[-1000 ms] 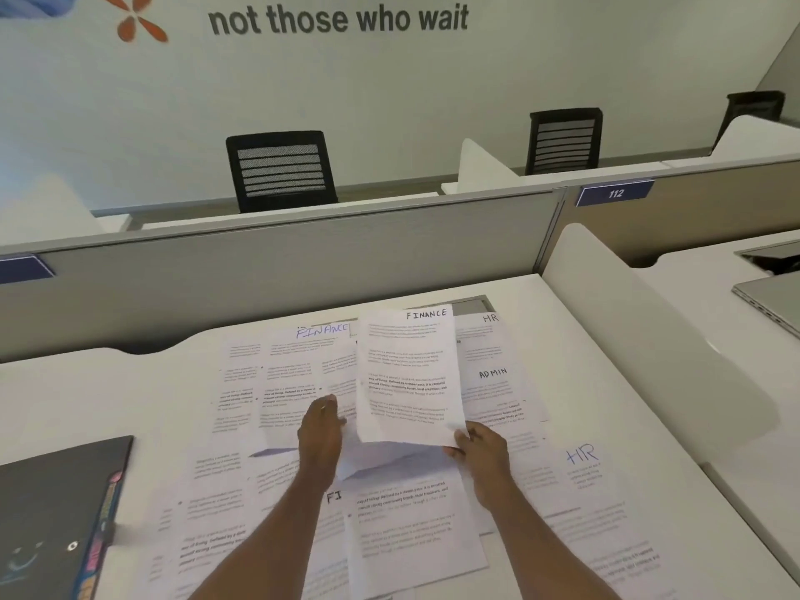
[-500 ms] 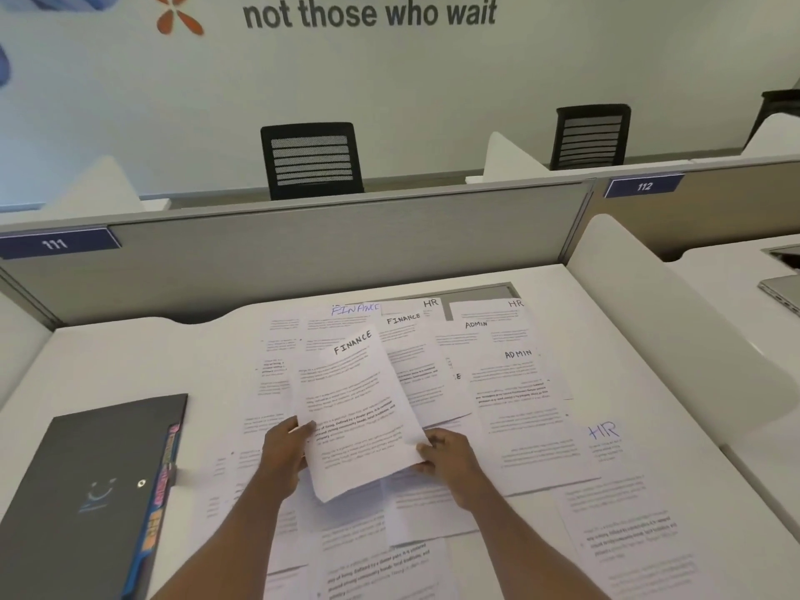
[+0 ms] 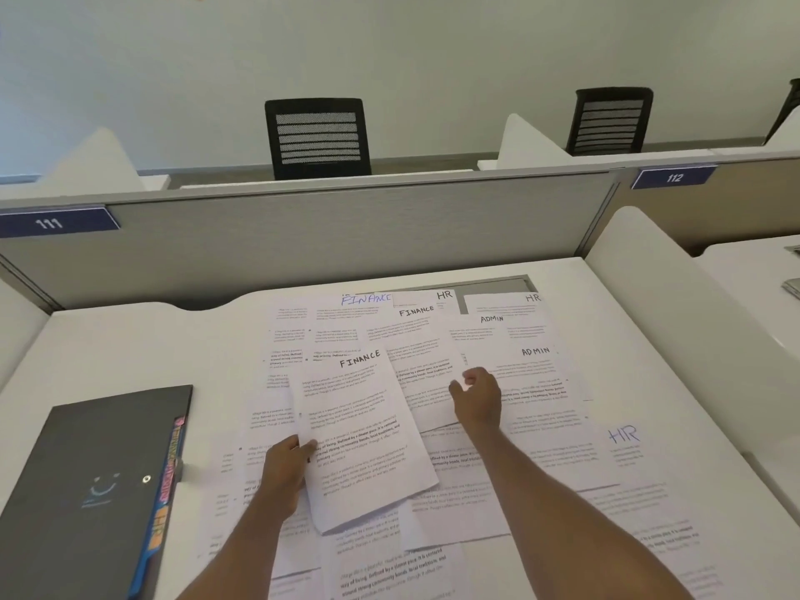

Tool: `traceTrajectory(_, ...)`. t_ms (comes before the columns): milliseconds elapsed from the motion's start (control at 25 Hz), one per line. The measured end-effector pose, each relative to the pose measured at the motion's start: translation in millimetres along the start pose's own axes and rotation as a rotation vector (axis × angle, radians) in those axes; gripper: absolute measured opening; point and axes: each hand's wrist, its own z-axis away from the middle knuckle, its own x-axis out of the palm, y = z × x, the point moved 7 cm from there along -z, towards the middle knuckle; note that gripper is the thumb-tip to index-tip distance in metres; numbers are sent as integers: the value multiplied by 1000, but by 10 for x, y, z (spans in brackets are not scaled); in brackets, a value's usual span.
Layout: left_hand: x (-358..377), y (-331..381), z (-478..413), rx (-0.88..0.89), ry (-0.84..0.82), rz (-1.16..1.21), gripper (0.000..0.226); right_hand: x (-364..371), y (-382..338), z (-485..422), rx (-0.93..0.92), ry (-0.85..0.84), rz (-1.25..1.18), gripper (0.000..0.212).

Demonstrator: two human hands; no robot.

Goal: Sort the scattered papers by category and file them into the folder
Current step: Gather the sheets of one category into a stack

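Observation:
Several printed sheets lie scattered over the white desk point(image 3: 130, 348), hand-labelled FINANCE, HR or ADMIN. My left hand point(image 3: 283, 467) pinches the left edge of a FINANCE sheet point(image 3: 363, 439), thumb on top, holding it just above the pile. My right hand point(image 3: 476, 400) hovers with loosely curled fingers over a second FINANCE sheet point(image 3: 422, 352), next to an ADMIN sheet point(image 3: 534, 370); it holds nothing. A dark grey folder point(image 3: 82, 491) with coloured tabs along its right edge lies closed at the desk's left.
A grey partition point(image 3: 346, 236) with number plates 111 and 112 closes off the back of the desk. A white curved divider point(image 3: 675, 305) stands on the right. Black chairs point(image 3: 318, 136) sit beyond the partition. An HR sheet point(image 3: 619, 443) lies at the right.
My right hand let go of the FINANCE sheet and moved up and right over the other papers. My left hand now holds that sheet alone, lower and tilted. The view shifted left, revealing more of the folder.

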Motion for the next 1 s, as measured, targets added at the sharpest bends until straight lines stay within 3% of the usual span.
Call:
traceTrajectory(120,2,-31,-44,-4,-18,5,15,111,-179,-250,-45,-72,147,49)
traceTrajectory(320,1,-92,-95,11,-36,15,15,295,-271,-509,51,-181,395,84)
traceTrajectory(560,-13,-161,-142,-4,-89,22,19,489,-252,-551,125,-223,622,89)
traceTrajectory(680,-10,-165,-140,2,-100,23,19,439,-253,-617,157,-173,585,82)
traceTrajectory(840,-5,-135,-116,10,-119,40,18,336,-345,-686,118,-88,538,45)
traceTrajectory(1000,6,-104,-48,23,-97,49,17,173,-425,-604,95,-27,305,30)
